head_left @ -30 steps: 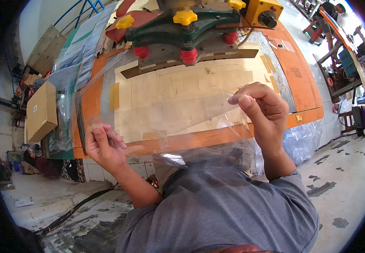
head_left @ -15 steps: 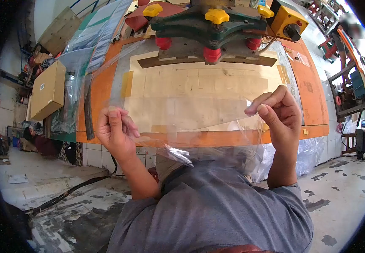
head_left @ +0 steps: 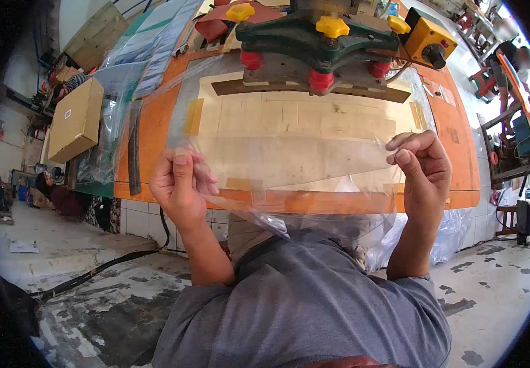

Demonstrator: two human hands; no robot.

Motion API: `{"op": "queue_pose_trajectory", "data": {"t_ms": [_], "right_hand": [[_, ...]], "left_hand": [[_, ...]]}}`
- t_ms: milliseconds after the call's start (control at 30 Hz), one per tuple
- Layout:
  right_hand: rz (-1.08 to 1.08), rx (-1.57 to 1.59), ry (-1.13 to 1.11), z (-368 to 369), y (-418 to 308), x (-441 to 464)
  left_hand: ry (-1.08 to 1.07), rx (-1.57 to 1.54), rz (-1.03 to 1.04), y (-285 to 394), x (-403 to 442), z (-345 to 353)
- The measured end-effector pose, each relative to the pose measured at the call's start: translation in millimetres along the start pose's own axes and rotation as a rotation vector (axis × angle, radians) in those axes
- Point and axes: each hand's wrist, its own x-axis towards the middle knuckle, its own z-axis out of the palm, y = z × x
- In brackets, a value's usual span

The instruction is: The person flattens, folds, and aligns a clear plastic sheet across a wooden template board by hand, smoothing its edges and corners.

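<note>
1. Clear film [head_left: 314, 161]: stretched between your 2 hands, above the near part of the pale board [head_left: 246, 119]; can't tell if they touch. Lower edge sags toward your lap, so slack could wrinkle it.
2. Left hand [head_left: 182, 178]: thumb and fingers pinched on the film's left end. Right hand [head_left: 424, 162]: same on the right. Uneven pull could skew it or slip 1 end loose.
3. Brown tape [head_left: 193, 116] on the board's left side: could snag a dragged film.
4. Orange table [head_left: 455, 135]: film hangs past its front edge; rubbing could crease it.
5. Dark bar [head_left: 393, 95] under the green frame [head_left: 320, 49]: reach too far, film could catch.
</note>
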Motion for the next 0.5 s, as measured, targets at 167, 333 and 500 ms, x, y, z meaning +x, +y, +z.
{"op": "queue_pose_trajectory", "data": {"t_ms": [167,333,500], "right_hand": [[-0.258,-0.178,-0.036,1.5,12.1,1.3],[-0.360,-0.240,0.013,4.6,12.5,-4.3],[-0.271,-0.216,0.035,3.9,5.0,-6.3]], "left_hand": [[-0.069,-0.017,0.000,4.4,-1.0,4.7],[-0.044,0.011,0.001,6.7,-3.1,7.2],[-0.025,-0.004,0.020,9.1,-6.4,13.5]]}}
